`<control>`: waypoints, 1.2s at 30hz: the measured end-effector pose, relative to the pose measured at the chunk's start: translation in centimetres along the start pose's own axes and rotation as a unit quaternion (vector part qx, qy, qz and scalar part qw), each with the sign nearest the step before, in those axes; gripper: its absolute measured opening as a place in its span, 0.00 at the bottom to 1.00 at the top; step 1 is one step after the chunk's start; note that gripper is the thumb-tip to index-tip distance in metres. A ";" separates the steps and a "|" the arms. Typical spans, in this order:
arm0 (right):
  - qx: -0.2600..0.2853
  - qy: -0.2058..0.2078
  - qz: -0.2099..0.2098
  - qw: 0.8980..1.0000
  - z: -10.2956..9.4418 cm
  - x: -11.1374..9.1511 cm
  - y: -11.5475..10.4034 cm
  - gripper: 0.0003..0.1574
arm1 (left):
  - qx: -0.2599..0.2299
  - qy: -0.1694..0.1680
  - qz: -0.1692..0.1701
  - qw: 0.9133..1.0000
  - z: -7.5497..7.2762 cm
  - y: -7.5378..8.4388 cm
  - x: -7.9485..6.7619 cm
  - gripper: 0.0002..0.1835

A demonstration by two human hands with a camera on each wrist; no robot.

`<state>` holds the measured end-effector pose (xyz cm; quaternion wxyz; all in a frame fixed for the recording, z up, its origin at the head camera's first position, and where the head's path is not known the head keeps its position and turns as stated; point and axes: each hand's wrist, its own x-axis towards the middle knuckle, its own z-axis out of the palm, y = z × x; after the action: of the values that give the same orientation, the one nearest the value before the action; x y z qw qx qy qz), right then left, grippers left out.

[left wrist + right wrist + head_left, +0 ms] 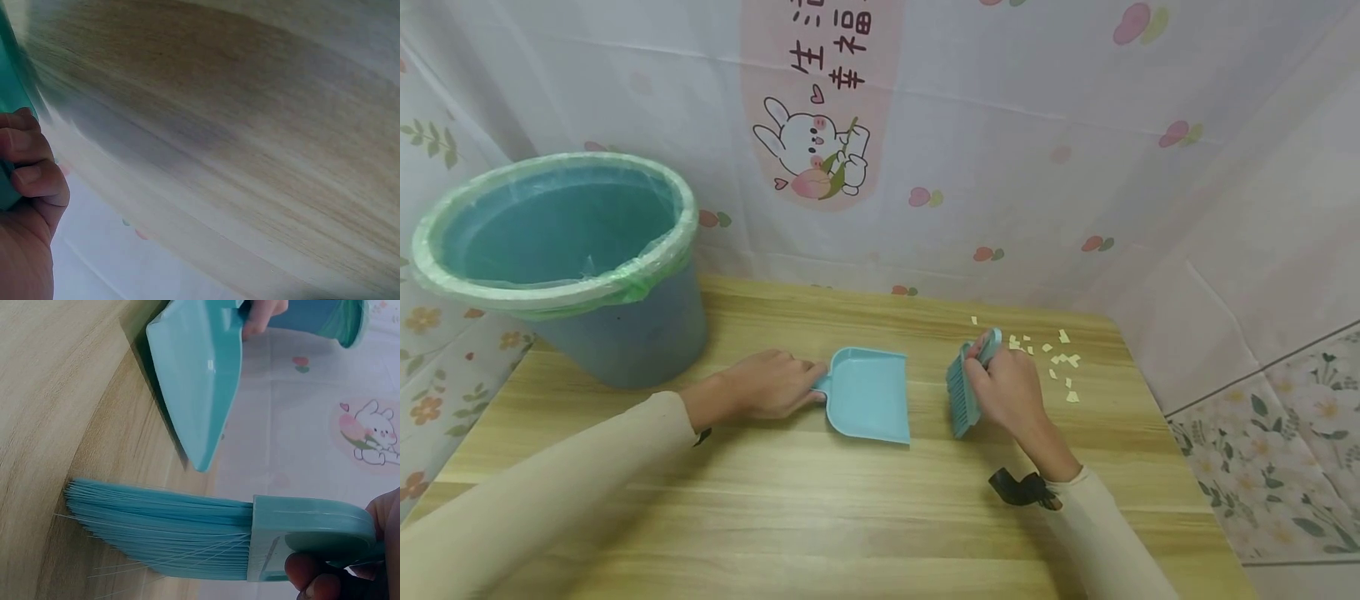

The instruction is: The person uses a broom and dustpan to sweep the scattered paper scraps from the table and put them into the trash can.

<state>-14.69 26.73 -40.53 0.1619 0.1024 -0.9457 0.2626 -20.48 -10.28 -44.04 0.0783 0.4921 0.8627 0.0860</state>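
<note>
My left hand (pixel 775 385) grips the short handle of a light blue dustpan (pixel 868 396), whose wide mouth faces right. In the left wrist view its fingers (pixel 37 181) curl round the teal handle. My right hand (pixel 1011 383) holds a matching blue hand brush (pixel 961 396) by its handle. The brush's bristles (pixel 162 531) point down to the tabletop, a short way right of the dustpan's mouth, as the right wrist view also shows. Small pale yellow paper scraps (pixel 1067 360) lie scattered on the table just beyond and right of the right hand.
A large blue bin (pixel 632 333) with a clear liner folded over its rim stands at the back left of the wooden table (pixel 820 517). Behind the table hangs a white patterned curtain (pixel 1000 150) with a rabbit drawing. A tiled wall flanks the right edge.
</note>
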 end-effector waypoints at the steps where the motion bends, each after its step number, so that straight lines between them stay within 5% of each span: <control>1: 0.000 0.000 0.001 1.000 0.0 0.0 0.0 0.13 | 0.002 0.001 0.002 1.000 0.0 0.0 0.0 0.14; 18: 0.008 -0.003 0.004 1.000 -0.1 0.3 -0.1 0.17 | 0.017 0.001 0.016 1.000 -0.3 -0.4 0.3 0.14; 30: 0.002 -0.001 0.018 1.000 -0.2 0.1 -0.4 0.11 | -0.014 -0.048 -0.016 0.999 -1.0 -0.2 0.9 0.14; 36: 0.008 -0.014 0.015 1.000 -0.3 -0.1 0.0 0.18 | -0.010 -0.063 -0.025 0.998 -1.0 0.0 1.1 0.16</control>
<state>-14.56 26.87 -40.34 0.1442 0.0931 -0.9472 0.2709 -21.21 -9.42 -43.11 0.1396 0.4738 0.8673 0.0612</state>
